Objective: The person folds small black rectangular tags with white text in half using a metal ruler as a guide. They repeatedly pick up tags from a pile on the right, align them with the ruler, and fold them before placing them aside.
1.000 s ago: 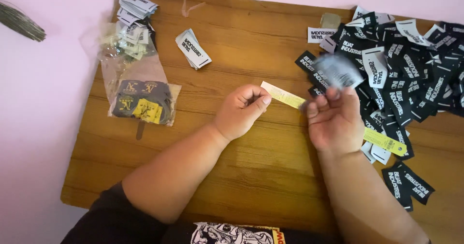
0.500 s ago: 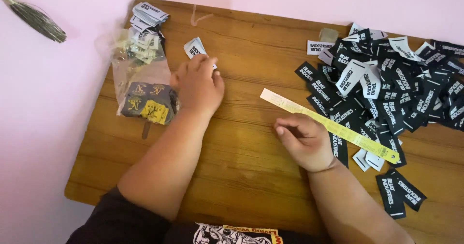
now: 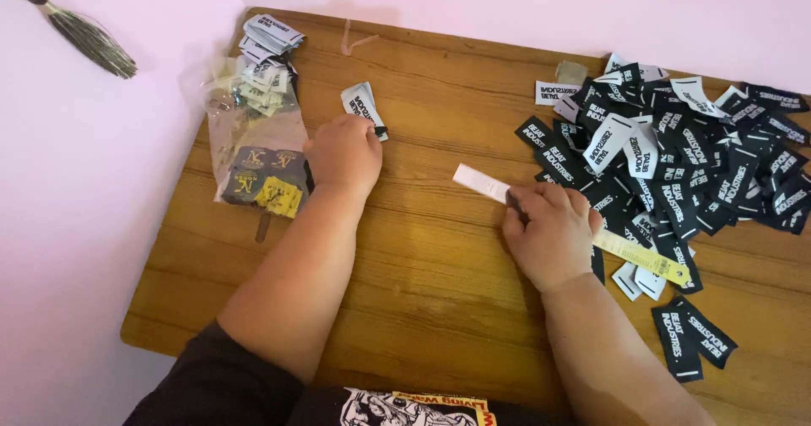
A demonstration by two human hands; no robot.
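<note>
Two hands rest palm-down: left hand [image 3: 342, 151] fingers curled touching a folded label [image 3: 363, 105], right hand [image 3: 549, 232] pinning a yellow strip [image 3: 646, 260].

The desk [image 3: 439, 291] is wood with a visible grain and a smooth, low-sheen finish. The labels [image 3: 676, 164] are woven cloth, matt black with white lettering, and the bag [image 3: 253, 151] is clear, glossy plastic film. The strip [image 3: 646, 260] under the right hand [image 3: 549, 232] appears to be matt paper, white to yellow.
</note>
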